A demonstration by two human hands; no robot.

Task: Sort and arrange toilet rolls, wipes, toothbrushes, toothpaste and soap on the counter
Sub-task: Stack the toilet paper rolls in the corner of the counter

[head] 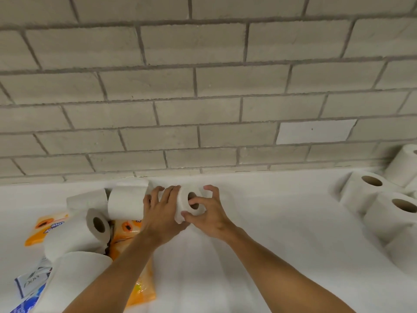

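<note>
Unsorted heap lying far left on the white bench (282, 233): blue-and-white soap box (31, 281), orange plastic wipes packs (45, 224), loose white paper toilet rolls (76, 233), seemingly waiting for sorting. Left grip (162, 213) curling round one white toilet roll (184, 211) lying sideways beside the grey brick wall (203, 109). Right grip (209, 215) pinching its end face, one fingertip (194, 201) at the core. Probably heading for the stacked white rolls (370, 193) at right.

This looks like a bathroom corner: a white table (270, 245) against a wall (203, 86) of grey brick-shaped tiles, carrying toilet rolls (355, 196), orange wipes packs (126, 236) and a soap box (31, 282).
</note>
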